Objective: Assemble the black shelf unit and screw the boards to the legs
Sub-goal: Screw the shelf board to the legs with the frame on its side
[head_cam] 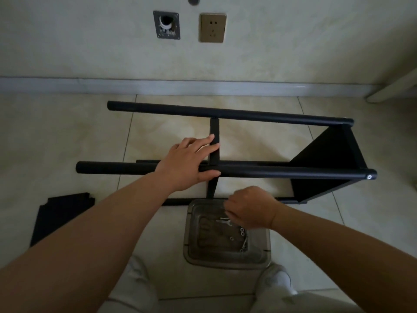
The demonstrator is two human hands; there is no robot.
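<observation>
far left of the shelf frame (248,154), a loose black board (61,216) lies flat on the floor tiles (67,136), partly covered by the left forearm. the frame itself lies on its side before the wall, its round legs running left to right, one end board (325,163) already fixed at the right end. the left hand (191,163) rests across the near upper leg (282,172), fingers straight and spread, reaching onto a middle board (214,152) seen edge-on between the legs; it steadies, not grips. just in front of the frame sits a clear plastic tray (266,249) with screws (243,236) and a small wrench. the right hand (250,208) hovers over the tray's far edge, fingers curled down; whether they pinch anything i cannot tell, as the knuckles hide the tips.

the legs look stiff, smooth and likely slippery, prone to roll, so a hold close beside a board joint seems best. the boards look rigid and fairly light. the lower legs are mostly hidden behind the upper one, and the dim light blurs the screw holes.
</observation>
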